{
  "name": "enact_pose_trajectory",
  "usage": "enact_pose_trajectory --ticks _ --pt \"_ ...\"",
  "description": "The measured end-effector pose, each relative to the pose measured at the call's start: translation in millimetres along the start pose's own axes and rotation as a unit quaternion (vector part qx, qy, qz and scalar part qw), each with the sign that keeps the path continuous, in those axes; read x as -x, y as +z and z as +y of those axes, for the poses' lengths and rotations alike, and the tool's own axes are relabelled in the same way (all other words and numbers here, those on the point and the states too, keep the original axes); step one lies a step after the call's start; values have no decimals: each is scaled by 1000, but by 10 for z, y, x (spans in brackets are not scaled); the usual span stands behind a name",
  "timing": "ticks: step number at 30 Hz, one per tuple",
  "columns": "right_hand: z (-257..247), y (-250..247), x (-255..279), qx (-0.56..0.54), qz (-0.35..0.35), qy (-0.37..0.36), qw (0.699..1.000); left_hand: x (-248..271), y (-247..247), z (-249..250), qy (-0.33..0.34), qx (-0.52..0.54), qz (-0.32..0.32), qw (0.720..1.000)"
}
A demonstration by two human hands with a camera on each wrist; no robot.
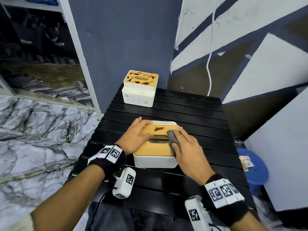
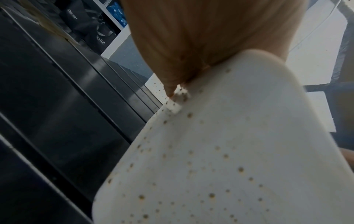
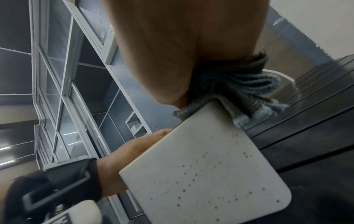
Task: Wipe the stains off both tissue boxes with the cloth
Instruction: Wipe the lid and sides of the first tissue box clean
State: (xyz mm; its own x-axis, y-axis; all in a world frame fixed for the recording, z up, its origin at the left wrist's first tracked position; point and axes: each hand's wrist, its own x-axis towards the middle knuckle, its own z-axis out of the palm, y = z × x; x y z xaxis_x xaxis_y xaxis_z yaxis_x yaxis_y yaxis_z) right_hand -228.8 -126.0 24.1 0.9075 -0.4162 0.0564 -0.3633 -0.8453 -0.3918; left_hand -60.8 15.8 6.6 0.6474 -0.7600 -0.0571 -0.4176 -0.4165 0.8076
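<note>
The near tissue box (image 1: 155, 161), white with a wooden lid (image 1: 150, 149), stands on the black slatted table (image 1: 191, 110). One dark stain (image 1: 159, 128) shows near the lid's far edge. My left hand (image 1: 136, 135) lies flat over the lid's left side, thumb on top. My right hand (image 1: 188, 150) presses a grey cloth (image 1: 174, 140) onto the lid's right side, thumb pinching its fold. In the right wrist view the cloth (image 3: 245, 84) bunches under my palm over the box's speckled wall (image 3: 201, 174). The far tissue box (image 1: 140, 88) has several dark stains on its lid.
The table's left edge drops to a marble floor (image 1: 33, 127). A white shelf post (image 1: 80, 55) stands at the back left. On the right are white panels, a hanging white cable (image 1: 210, 64) and a blue stool (image 1: 255, 170). Bare slats separate the two boxes.
</note>
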Motion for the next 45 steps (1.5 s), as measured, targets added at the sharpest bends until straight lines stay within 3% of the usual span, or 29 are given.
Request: enact_pose_trajectory --ticks 7,15,23,31,36,40,45 --pt "-46 -9 -406 31 8 25 999 1 -8 12 2 -1 1 1000" --pt "16 11 23 -7 19 -4 1000 36 19 3 0 -8 23 1000" --pt "-22 -17 -411 28 11 16 999 34 19 14 -4 2 24 1000" --pt "20 -52 54 27 -3 -10 1000 34 26 24 -3 8 21 1000" --pt "-15 -53 -298 32 6 9 999 15 10 21 4 -13 2 1000" --pt "10 -55 -475 39 -14 8 999 1 -9 28 4 -14 2 1000" --pt "192 -227 -590 58 -95 -68 991 -60 -121 34 1 -43 -48 998"
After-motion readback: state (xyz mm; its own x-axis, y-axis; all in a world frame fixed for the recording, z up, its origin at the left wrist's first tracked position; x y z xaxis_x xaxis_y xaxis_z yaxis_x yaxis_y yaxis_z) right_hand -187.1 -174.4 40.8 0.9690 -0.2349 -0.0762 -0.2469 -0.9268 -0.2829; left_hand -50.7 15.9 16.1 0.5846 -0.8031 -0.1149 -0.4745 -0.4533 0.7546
